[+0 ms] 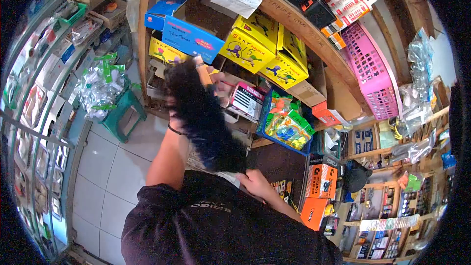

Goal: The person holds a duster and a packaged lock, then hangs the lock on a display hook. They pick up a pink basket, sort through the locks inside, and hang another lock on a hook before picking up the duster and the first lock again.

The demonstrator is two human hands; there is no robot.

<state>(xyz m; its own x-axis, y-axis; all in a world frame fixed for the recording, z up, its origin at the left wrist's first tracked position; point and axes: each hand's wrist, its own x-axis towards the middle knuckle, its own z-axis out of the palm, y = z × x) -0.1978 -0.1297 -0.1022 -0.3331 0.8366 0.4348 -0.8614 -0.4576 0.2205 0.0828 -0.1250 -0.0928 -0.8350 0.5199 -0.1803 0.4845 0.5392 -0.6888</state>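
Observation:
A dark, fluffy feather duster (203, 110) runs slantwise in front of me, blurred by motion. At its upper end is an orange handle (203, 74) with a pale tip. My left hand (222, 87) is wrapped round the handle, mostly hidden behind the feathers, and its wrist bears a dark band. Down at the duster's lower end, close to my chest, my right hand (256, 184) is closed on the feathers. Just beyond my left hand are a blue box (191, 39), yellow boxes (250, 44) and a striped box (245, 100) on the shelf.
A blue basket (287, 142) of bagged colourful parts sits right of the hands. Further right stand a pink basket (370, 71) and orange boxes (321, 181). At left, a green stool (125, 115) bears plastic bags (103, 86), near a glass display case (37, 118).

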